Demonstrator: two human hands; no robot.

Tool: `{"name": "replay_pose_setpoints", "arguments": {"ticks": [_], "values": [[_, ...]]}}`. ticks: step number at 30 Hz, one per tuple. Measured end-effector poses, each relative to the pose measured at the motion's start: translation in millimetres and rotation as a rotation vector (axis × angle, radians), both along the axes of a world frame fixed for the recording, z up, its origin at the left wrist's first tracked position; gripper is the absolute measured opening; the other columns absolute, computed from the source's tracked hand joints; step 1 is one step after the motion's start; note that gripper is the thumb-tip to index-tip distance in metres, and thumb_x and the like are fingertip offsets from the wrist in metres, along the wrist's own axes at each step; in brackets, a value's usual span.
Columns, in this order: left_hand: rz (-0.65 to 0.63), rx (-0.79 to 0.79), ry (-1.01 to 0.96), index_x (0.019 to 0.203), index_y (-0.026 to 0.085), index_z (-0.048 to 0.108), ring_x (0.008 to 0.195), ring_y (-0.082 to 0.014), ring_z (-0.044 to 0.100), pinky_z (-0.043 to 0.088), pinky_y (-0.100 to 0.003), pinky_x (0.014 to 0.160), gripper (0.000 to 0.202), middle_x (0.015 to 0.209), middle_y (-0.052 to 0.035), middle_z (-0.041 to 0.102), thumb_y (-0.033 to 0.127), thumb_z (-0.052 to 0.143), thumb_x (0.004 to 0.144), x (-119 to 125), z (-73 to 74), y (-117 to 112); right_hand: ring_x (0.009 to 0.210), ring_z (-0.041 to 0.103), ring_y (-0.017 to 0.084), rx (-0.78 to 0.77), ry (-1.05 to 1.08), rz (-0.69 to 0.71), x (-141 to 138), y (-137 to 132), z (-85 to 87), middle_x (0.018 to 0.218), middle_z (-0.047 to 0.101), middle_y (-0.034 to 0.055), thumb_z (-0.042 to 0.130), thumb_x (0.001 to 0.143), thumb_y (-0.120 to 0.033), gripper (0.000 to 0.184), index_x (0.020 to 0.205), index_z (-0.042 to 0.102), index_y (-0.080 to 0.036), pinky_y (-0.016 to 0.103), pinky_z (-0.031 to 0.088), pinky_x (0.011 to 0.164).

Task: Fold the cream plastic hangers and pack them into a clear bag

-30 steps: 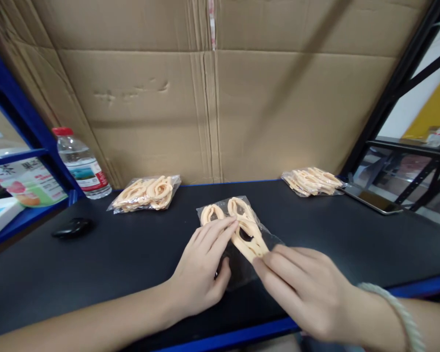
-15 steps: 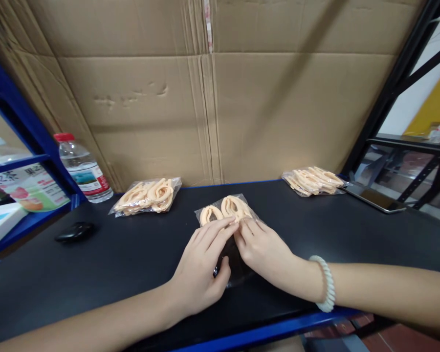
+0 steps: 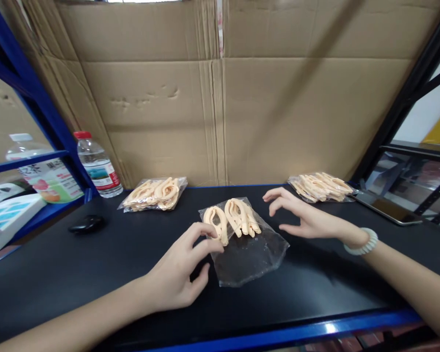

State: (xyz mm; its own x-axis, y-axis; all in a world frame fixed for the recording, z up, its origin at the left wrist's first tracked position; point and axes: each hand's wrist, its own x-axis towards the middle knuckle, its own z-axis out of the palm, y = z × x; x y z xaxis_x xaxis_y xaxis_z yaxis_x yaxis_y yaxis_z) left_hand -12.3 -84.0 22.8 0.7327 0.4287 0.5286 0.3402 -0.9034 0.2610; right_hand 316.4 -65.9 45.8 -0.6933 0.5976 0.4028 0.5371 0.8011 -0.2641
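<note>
A clear plastic bag point(image 3: 249, 259) lies flat on the black table, its unfilled end toward me. Several cream-coloured looped pieces point(image 3: 240, 215) sit in its far part; I cannot tell whether they are foam, rubber or something else. My left hand point(image 3: 183, 266) is at the bag's left side, fingers curved and apart, with fingertips on or just over the nearest looped piece. To the right of the bag, my right hand point(image 3: 300, 215) hovers above the table with fingers spread and nothing in them. A pale twisted bracelet point(image 3: 363, 243) circles the right wrist.
Filled bags of similar pieces lie at the back left point(image 3: 154, 194) and back right point(image 3: 320, 187). A phone point(image 3: 386, 208) rests beside the right one. A black mouse point(image 3: 87, 224) and a red-capped water bottle point(image 3: 99, 168) stand left. Cardboard point(image 3: 278, 112) walls the back.
My right hand has let go of the bag and moved right and away. My left hand has shifted slightly left, uncovering the bag's near end. The view has shifted a little.
</note>
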Motion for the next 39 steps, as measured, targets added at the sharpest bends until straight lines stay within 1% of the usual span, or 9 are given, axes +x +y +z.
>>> {"name": "replay_pose_setpoints", "arguments": {"ticks": [4,8,11,17,23,27,32,35,39], "values": [[0.017,0.090,0.129,0.103,0.023,0.059,0.103,-0.0230,0.052,0.049,-0.038,0.088,0.028,0.112,-0.0095,0.049,0.007,0.055,0.081,-1.4,-6.0,0.8,0.137,0.029,0.023,-0.140,0.004,0.053,-1.6,-5.9,-15.8,0.141,0.035,0.0107,0.060,0.086,-0.017,0.014,0.100,0.060,-0.021,0.044,0.033,0.109],[0.057,0.131,0.120,0.088,0.021,0.060,0.096,-0.0204,0.054,0.049,-0.033,0.080,0.015,0.109,-0.0087,0.052,0.008,0.052,0.086,0.4,-9.6,4.2,0.131,0.038,0.024,-0.113,0.093,0.037,-5.0,-4.9,-23.3,0.136,0.042,0.0101,0.066,0.083,-0.020,0.001,0.085,0.067,-0.020,0.043,0.038,0.104],[0.058,0.069,0.060,0.079,0.019,0.055,0.088,-0.0178,0.056,0.049,-0.029,0.075,0.015,0.100,-0.0071,0.057,0.006,0.049,0.084,-0.1,-9.8,6.1,0.122,0.047,0.022,-0.095,0.143,0.066,-6.2,-4.2,-23.5,0.128,0.050,0.0098,0.069,0.081,-0.021,0.006,0.076,0.067,-0.018,0.042,0.040,0.101],[0.063,-0.086,-0.044,0.073,0.020,0.044,0.080,-0.0161,0.056,0.046,-0.027,0.069,0.019,0.085,-0.0026,0.059,0.002,0.047,0.079,-3.5,-9.8,3.8,0.088,0.061,0.015,-0.307,0.270,0.138,-13.0,-13.3,-22.5,0.091,0.067,0.0065,0.064,0.086,-0.018,0.011,0.076,0.061,-0.016,0.032,0.048,0.082],[0.256,-0.299,-0.112,0.075,0.020,0.050,0.067,-0.0130,0.056,0.044,-0.024,0.063,0.012,0.074,0.0010,0.058,0.016,0.049,0.087,-3.8,-5.2,0.5,0.079,0.062,0.014,-0.672,0.472,-0.085,-25.3,-19.0,-28.4,0.081,0.068,0.0052,0.060,0.090,-0.032,0.020,0.078,0.056,-0.016,0.027,0.048,0.074],[0.325,-0.583,-0.195,0.076,0.020,0.051,0.067,-0.0125,0.060,0.046,-0.023,0.064,0.017,0.071,0.0025,0.062,0.028,0.051,0.090,-1.1,-2.6,2.8,0.062,0.057,0.010,-0.825,0.599,-0.171,-29.4,-14.0,-37.8,0.071,0.068,0.0022,0.065,0.084,-0.038,0.027,0.077,0.048,-0.018,0.023,0.045,0.060],[0.336,-0.842,-0.358,0.078,0.020,0.046,0.067,-0.0120,0.060,0.048,-0.023,0.065,0.017,0.069,0.0037,0.060,0.031,0.056,0.087,-0.7,-9.1,8.7,0.053,0.050,0.009,-0.867,0.702,-0.227,-32.6,-9.4,-46.8,0.062,0.064,-0.0033,0.069,0.081,-0.040,0.040,0.098,0.038,-0.022,0.020,0.040,0.052],[0.340,-0.886,-0.387,0.077,0.019,0.046,0.061,-0.0096,0.055,0.046,-0.022,0.060,0.019,0.068,0.0048,0.054,0.030,0.059,0.085,-1.0,-13.7,12.4,0.056,0.050,0.009,-0.835,0.731,-0.221,-32.3,-10.7,-49.0,0.063,0.063,-0.0047,0.066,0.083,-0.037,0.044,0.110,0.034,-0.024,0.020,0.041,0.053],[0.319,-0.909,-0.443,0.086,0.019,0.045,0.059,-0.0087,0.054,0.047,-0.022,0.057,0.016,0.076,0.0044,0.051,0.026,0.059,0.083,-0.8,-18.5,16.7,0.057,0.051,0.009,-0.809,0.715,-0.186,-29.9,-12.5,-50.9,0.066,0.062,-0.0048,0.062,0.088,-0.035,0.033,0.105,0.035,-0.025,0.018,0.041,0.053]]}}
